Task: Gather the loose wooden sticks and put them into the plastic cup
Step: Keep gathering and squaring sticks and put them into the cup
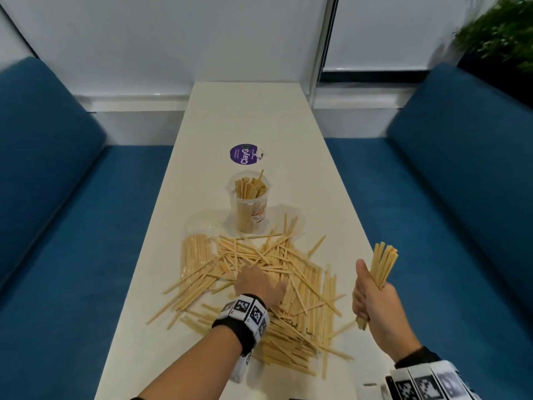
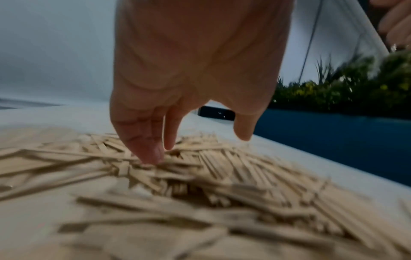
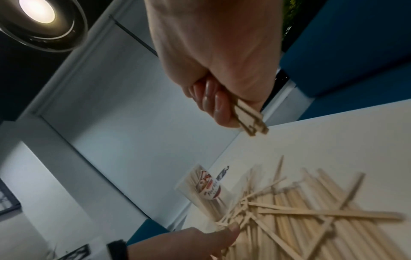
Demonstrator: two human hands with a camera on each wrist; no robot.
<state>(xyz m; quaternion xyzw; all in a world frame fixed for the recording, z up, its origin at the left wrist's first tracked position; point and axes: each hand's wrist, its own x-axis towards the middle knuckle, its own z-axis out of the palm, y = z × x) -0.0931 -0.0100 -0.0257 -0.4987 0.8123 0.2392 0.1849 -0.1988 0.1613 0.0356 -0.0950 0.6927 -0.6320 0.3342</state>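
A big pile of loose wooden sticks (image 1: 277, 281) covers the near half of the white table (image 1: 245, 116). Behind it a clear plastic cup (image 1: 249, 203) stands upright, with several sticks inside. My left hand (image 1: 259, 274) is on top of the pile; in the left wrist view its straight fingertips (image 2: 152, 158) touch the sticks (image 2: 222, 176) with the thumb held apart. My right hand (image 1: 370, 294) hovers at the table's right edge and grips a bundle of sticks (image 1: 382, 267) in a fist. The right wrist view shows that bundle (image 3: 251, 119), the cup (image 3: 204, 190) and the pile (image 3: 311, 219).
A round purple sticker (image 1: 244, 155) lies on the table beyond the cup. A crumpled clear wrapper (image 1: 199, 226) lies at the pile's far left. Blue benches (image 1: 57, 226) (image 1: 461, 197) flank the narrow table. A plant (image 1: 501, 30) stands at the far right.
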